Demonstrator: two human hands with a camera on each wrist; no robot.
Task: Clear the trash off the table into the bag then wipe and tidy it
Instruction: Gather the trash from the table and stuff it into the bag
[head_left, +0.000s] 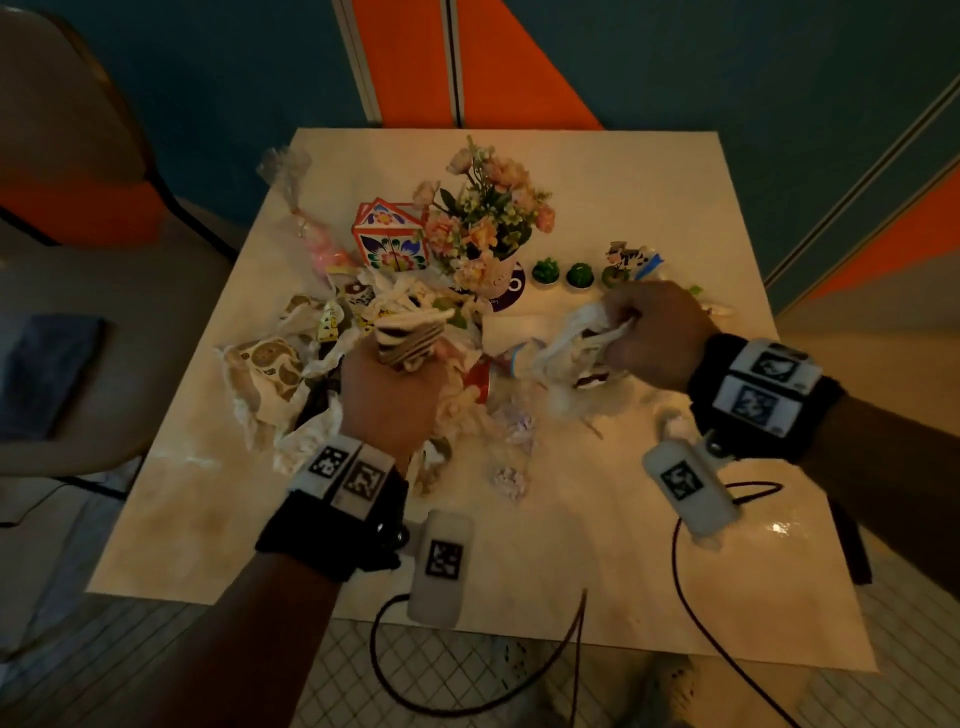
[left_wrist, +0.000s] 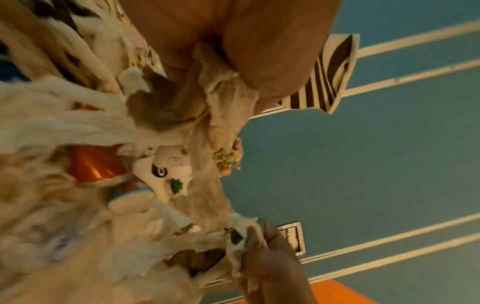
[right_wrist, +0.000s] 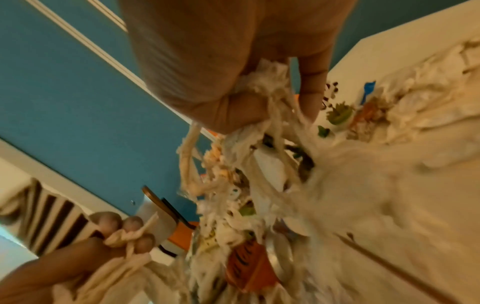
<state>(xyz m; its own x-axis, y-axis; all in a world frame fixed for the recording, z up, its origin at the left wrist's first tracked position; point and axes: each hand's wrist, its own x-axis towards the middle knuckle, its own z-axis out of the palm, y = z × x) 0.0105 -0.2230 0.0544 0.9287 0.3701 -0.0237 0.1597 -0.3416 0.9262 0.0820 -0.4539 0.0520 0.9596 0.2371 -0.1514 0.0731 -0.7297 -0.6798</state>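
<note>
Head view: the left hand (head_left: 392, 395) is curled round a wad of crumpled paper with a black-and-white striped wrapper (head_left: 408, 338) on top, held just above the trash pile (head_left: 322, 358) in the middle of the surface (head_left: 597, 571). The right hand (head_left: 657, 332) is clenched on a bunch of thin white plastic or tissue (head_left: 571, 338), possibly the bag's edge, though I cannot tell. A flower pot (head_left: 491, 228), a patterned box (head_left: 389, 234) and 3 small green plants (head_left: 545, 271) stand behind the pile and look like keepers. Small paper balls (head_left: 511, 480) lie nearer the front edge.

Left wrist view: the fingers (left_wrist: 272, 67) wrap the striped wrapper and limp cream-coloured sheet. An orange can (left_wrist: 91, 166) sits in the litter below.

Right wrist view: the fingers (right_wrist: 233, 111) are pinched on stretched white strands that trail into the heap, where the orange can shows again.

Judgement: almost all of this is light, soft and compressible, so whole handfuls gathered from underneath should do. Thin film tears and slips; bunch it, don't pull. The can is rigid and perhaps wet inside, so it is best taken round its body, upright. The flower pot likely tips easily if trash is dragged past it.
</note>
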